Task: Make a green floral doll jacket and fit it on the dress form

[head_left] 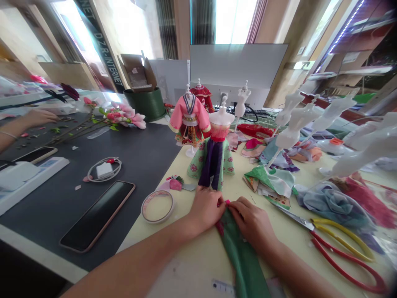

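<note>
Plainly, left hand (207,207) and right hand (253,218) pinched a long green cloth strip (240,248); an open brown cardboard box (150,74) showed above a round green tub (147,105).

Bright light filled the window (235,20) between a dark curtain (203,20) and a pinkish curtain (257,20). A beige wall (181,20) stood behind the desk (151,153), dark grey beside pale yellow. Rightward, a glowing light strip (343,33) edged cluttered shelves (372,27).

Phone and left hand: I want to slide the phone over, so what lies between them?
The tape roll lies between the phone and the left hand, as the head view shows.
</note>
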